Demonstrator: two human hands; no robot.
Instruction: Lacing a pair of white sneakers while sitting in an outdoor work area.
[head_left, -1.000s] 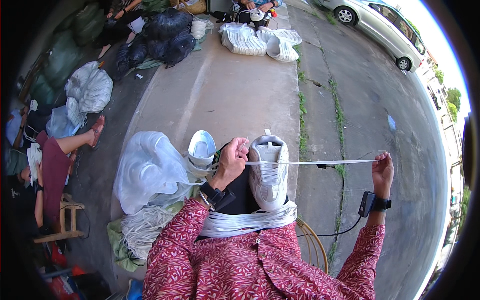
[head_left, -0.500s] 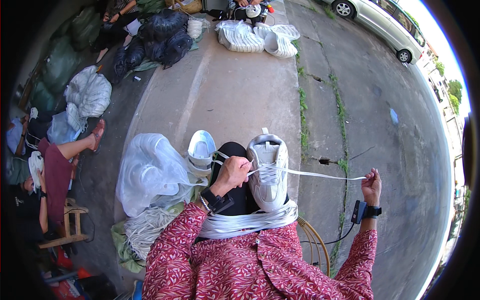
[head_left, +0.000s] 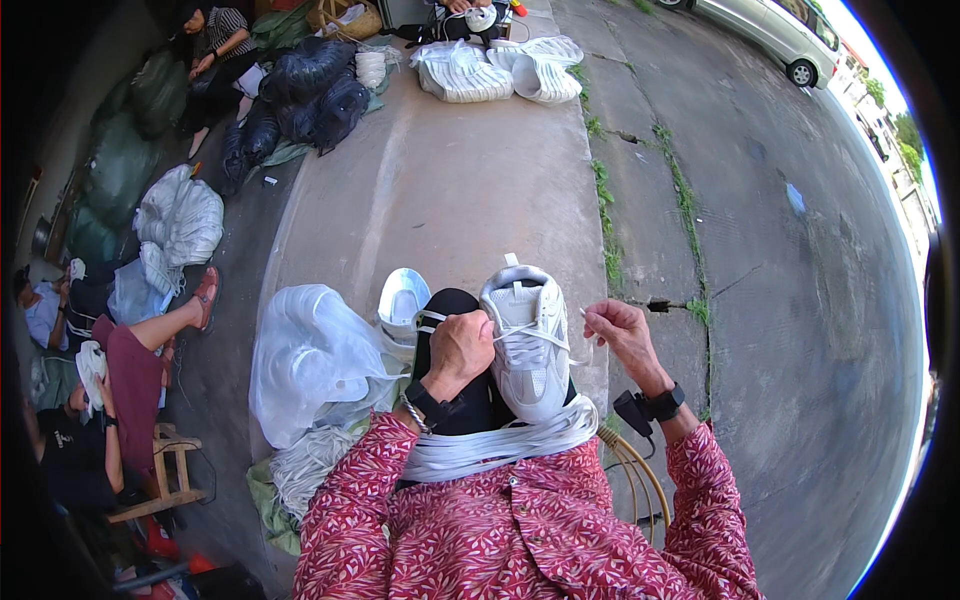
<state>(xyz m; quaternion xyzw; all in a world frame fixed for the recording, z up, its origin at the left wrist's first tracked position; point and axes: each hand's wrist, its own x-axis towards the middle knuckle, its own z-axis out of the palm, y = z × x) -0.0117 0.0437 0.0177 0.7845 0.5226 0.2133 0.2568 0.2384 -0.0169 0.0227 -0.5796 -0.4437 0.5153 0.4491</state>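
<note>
A white-and-grey sneaker (head_left: 532, 385) rests on my lap, toe toward me, its tongue and heel pull tab upright. White shoelace (head_left: 532, 332) crosses its upper eyelets. My left hand (head_left: 460, 350) is closed in a fist against the sneaker's left side, with lace running into it and white strands showing behind the knuckles. To the right of the sneaker, clear of it, my right hand (head_left: 618, 330) pinches a small white lace tip between thumb and fingers. Across my lap lies a thick bundle of white laces (head_left: 500, 443).
Left of my legs are another white shoe (head_left: 404, 298), a clear plastic bag (head_left: 315, 370) holding shoes and a heap of white laces (head_left: 312, 465). More white shoes (head_left: 465, 75) lie ahead. Co-workers sit at left, one beside a wooden stool (head_left: 170, 470); a silver van (head_left: 770, 40) stands far right.
My right hand has come inward from far right, and the taut lace stretched across is no longer drawn out. My left hand has shifted slightly left and down, still closed.
</note>
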